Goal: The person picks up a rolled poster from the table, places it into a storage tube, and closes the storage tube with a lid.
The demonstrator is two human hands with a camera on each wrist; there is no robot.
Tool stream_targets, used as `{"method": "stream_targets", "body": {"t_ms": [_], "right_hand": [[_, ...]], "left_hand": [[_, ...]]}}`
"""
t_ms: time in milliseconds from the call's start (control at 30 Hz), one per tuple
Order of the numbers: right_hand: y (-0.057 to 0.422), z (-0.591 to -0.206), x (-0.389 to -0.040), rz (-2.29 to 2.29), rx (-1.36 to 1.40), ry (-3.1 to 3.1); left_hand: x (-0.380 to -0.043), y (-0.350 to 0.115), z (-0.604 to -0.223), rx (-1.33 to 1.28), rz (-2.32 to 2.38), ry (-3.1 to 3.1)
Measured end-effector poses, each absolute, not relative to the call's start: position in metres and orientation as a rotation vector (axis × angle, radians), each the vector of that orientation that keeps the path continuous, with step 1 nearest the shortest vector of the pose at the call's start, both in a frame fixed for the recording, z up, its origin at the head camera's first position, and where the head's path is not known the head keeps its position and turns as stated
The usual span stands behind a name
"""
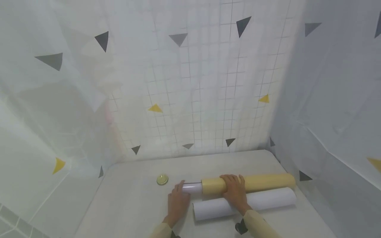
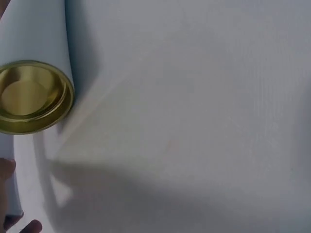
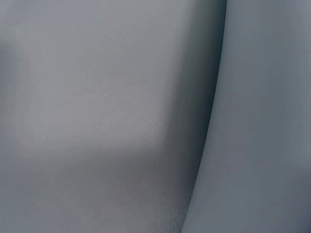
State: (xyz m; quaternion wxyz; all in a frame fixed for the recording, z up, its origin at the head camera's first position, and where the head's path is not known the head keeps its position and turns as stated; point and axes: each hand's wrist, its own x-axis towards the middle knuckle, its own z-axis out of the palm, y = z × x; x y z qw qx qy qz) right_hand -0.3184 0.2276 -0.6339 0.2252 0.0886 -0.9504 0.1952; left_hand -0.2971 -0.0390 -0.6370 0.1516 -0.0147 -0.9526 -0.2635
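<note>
A yellow cardboard tube point(image 1: 266, 182) lies across the table in the head view. From its left end sticks a glossy pale roll point(image 1: 192, 188), partly inside the tube. My left hand point(image 1: 178, 202) grips the outer end of this roll, fingers at the far side and thumb at the near side. My right hand point(image 1: 236, 192) holds the yellow tube near its left part, fingers curved over the top. Closer to me lies a white tube point(image 1: 272, 200), under my right wrist in this view. The left wrist view shows its recessed gold metal end point(image 2: 29, 97).
A round gold lid point(image 1: 162, 179) lies on the white table point(image 1: 128, 198), left of the roll. Pale sheeting with grey and yellow triangles point(image 1: 155, 108) rises behind the table and at both sides.
</note>
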Motion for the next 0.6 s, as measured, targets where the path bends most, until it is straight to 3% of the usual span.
{"method": "stream_targets", "body": {"t_ms": [600], "right_hand": [[0.2256,-0.6316,-0.3179,0.532,0.247,-2.6]], "left_hand": [[-0.2957,-0.0324,-0.6357,-0.255,-1.096,-2.793]]}}
